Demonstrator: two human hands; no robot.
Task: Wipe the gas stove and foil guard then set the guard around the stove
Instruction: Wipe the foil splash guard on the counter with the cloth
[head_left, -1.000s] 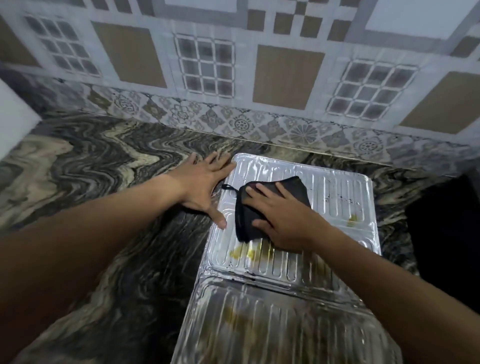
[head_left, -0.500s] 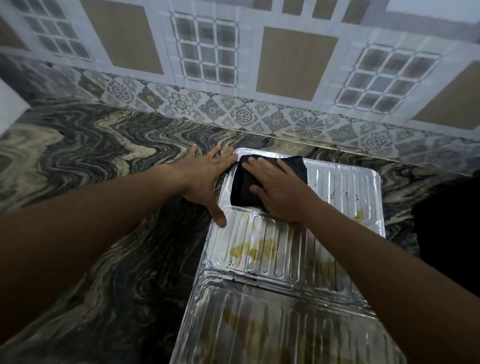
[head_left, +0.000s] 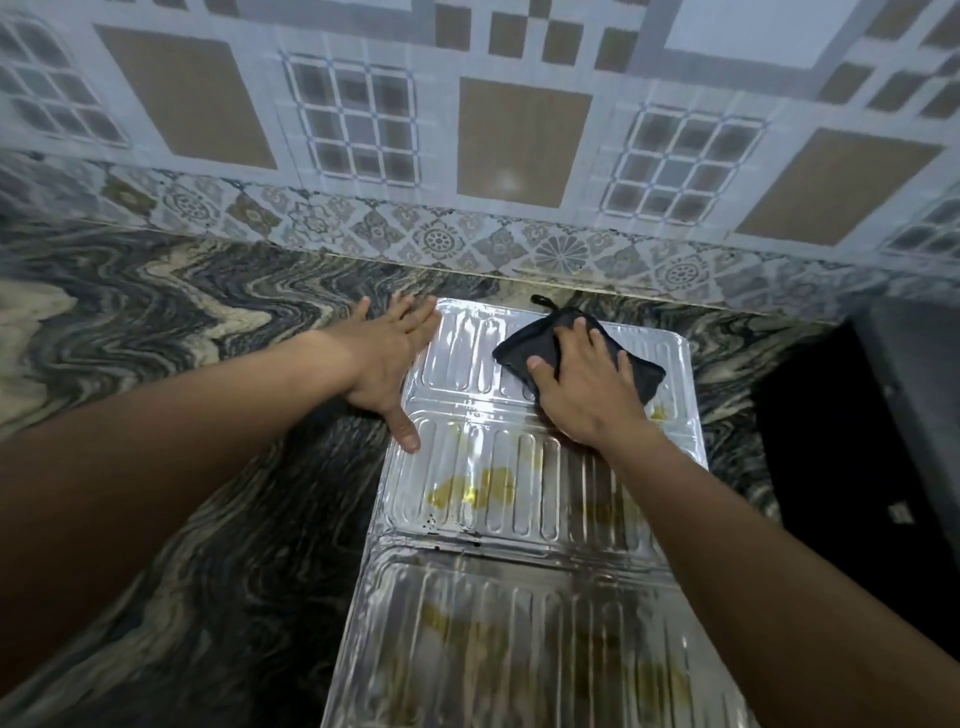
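Observation:
The ribbed foil guard (head_left: 519, 499) lies flat on the marbled counter, its panels running from the wall toward me, with yellow stains near the middle. My right hand (head_left: 587, 389) presses a black cloth (head_left: 530, 343) onto the far panel, near its right side. My left hand (head_left: 387, 364) rests flat with fingers spread on the guard's far left edge, thumb on the foil. A dark shape at the right edge may be the gas stove (head_left: 872, 441); too dark to tell.
The black and cream marbled counter (head_left: 182, 364) spreads to the left. A patterned tiled wall (head_left: 519, 156) rises right behind the guard's far end.
My right hand has slid the black cloth from the panel's left side, up to the far edge and then to the right. My left hand has stayed on the left edge.

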